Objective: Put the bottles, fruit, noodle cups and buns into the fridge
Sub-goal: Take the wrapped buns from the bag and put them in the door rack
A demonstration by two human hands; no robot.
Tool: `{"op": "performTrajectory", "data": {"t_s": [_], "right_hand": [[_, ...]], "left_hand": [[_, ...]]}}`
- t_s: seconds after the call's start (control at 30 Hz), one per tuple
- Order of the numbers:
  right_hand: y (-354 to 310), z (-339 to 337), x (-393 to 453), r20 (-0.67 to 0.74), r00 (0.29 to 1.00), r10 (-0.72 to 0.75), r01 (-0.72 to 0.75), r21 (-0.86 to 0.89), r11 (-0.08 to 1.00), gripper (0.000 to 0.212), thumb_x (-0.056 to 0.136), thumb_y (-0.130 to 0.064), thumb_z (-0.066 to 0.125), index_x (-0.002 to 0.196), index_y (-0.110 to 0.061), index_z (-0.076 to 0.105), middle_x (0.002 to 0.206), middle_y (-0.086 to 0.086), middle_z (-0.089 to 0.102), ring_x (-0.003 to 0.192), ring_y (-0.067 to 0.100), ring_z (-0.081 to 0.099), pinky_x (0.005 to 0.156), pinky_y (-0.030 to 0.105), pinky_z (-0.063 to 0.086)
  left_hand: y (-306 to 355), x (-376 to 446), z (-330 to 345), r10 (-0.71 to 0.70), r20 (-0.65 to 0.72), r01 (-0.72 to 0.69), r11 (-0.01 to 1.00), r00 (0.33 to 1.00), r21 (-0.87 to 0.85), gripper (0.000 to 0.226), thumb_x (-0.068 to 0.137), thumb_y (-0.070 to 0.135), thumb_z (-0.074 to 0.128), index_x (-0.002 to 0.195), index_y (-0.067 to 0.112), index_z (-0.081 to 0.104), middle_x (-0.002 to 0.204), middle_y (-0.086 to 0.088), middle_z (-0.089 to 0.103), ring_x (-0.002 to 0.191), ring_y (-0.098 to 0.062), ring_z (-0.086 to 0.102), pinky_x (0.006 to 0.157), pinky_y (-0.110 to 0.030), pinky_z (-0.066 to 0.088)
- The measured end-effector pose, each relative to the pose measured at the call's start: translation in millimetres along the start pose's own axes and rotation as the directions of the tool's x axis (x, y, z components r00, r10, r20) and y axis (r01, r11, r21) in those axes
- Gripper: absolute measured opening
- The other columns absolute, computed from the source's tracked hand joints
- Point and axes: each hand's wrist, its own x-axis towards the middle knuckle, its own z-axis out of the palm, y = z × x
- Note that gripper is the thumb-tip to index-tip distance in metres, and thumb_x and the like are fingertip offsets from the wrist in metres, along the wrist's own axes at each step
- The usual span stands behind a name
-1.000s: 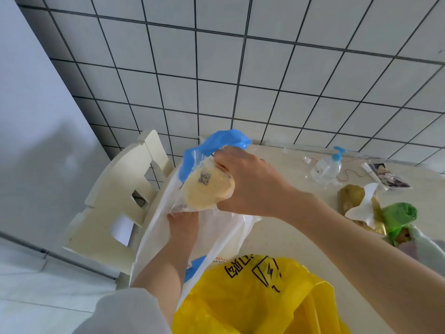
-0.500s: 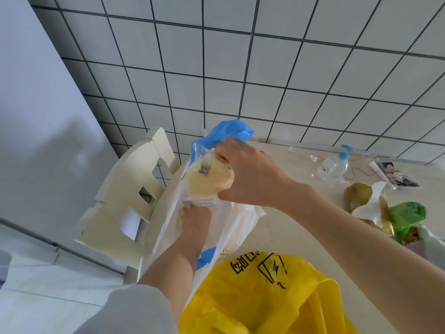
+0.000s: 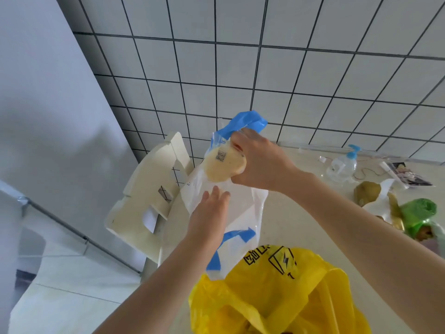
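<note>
A round pale bun (image 3: 222, 163) in clear wrap with a small printed code is held up by my right hand (image 3: 258, 161), whose fingers curl round its right edge. It sits just above the mouth of a white plastic bag with blue handles (image 3: 240, 213) on the counter. My left hand (image 3: 210, 210) lies with straight fingers against the front of that bag, below the bun. What else is inside the white bag is hidden.
A yellow plastic bag (image 3: 277, 292) stands at the near edge. At the right lie a green bag (image 3: 419, 213), brownish wrapped items (image 3: 368, 191) and a clear pump bottle (image 3: 344, 165). A cream chair back (image 3: 147, 201) stands left of the counter (image 3: 301, 225); a tiled wall rises behind.
My left hand has slid out of the white bag and now lies flat on its outside. The bun stays in my right hand above the bag.
</note>
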Motion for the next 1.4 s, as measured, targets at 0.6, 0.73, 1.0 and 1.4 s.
{"op": "performTrajectory", "data": {"t_s": [0.6,0.73,1.0,1.4], "right_hand": [[-5.1,-9.5,-99.1,0.089,0.971,0.222,-0.211,-0.114,0.971,0.044,0.065,-0.036,0.072,0.097,-0.028,0.043,0.107,-0.007,0.045,0.115,0.027,0.039,0.102,0.062,0.031],[-15.9,-11.5,-133.7,0.029,0.975,0.222,-0.224,0.05,0.973,0.054,0.06,-0.031,0.079,0.104,-0.018,0.051,0.108,0.0,0.051,0.1,0.021,0.047,0.085,0.031,0.042],[-41.9,16.0,-208.3,0.088,0.959,0.27,-0.278,0.096,0.956,0.061,0.054,-0.039,0.081,0.105,-0.023,0.052,0.107,-0.006,0.053,0.097,0.016,0.051,0.081,0.035,0.049],[-89.3,36.0,-286.3,0.048,0.971,0.235,-0.24,0.2,0.95,0.068,0.05,-0.036,0.088,0.108,-0.022,0.054,0.109,-0.008,0.054,0.095,0.014,0.051,0.075,0.025,0.049]], "left_hand": [[-10.6,-137.0,-17.4,-0.204,-0.282,-0.117,0.577,0.937,-0.808,0.038,0.092,0.008,0.061,0.122,0.032,0.062,0.112,0.011,0.07,0.097,0.0,0.068,0.076,-0.012,0.054],[-25.7,-143.5,-12.4,-0.279,0.011,0.043,0.109,0.96,-0.993,0.035,0.089,0.0,0.062,0.111,0.027,0.068,0.109,0.003,0.072,0.101,-0.016,0.07,0.072,-0.027,0.058],[-49.4,-164.7,5.3,0.105,0.257,0.268,-0.59,0.961,-0.761,0.057,0.085,0.006,0.061,0.14,0.011,0.044,0.137,-0.022,0.053,0.124,-0.044,0.053,0.092,-0.057,0.049],[-27.4,-248.7,3.8,-0.091,0.301,0.238,-0.417,0.949,-0.877,0.063,0.077,0.014,0.073,0.134,0.009,0.046,0.126,-0.017,0.062,0.11,-0.036,0.065,0.079,-0.045,0.057]]}}
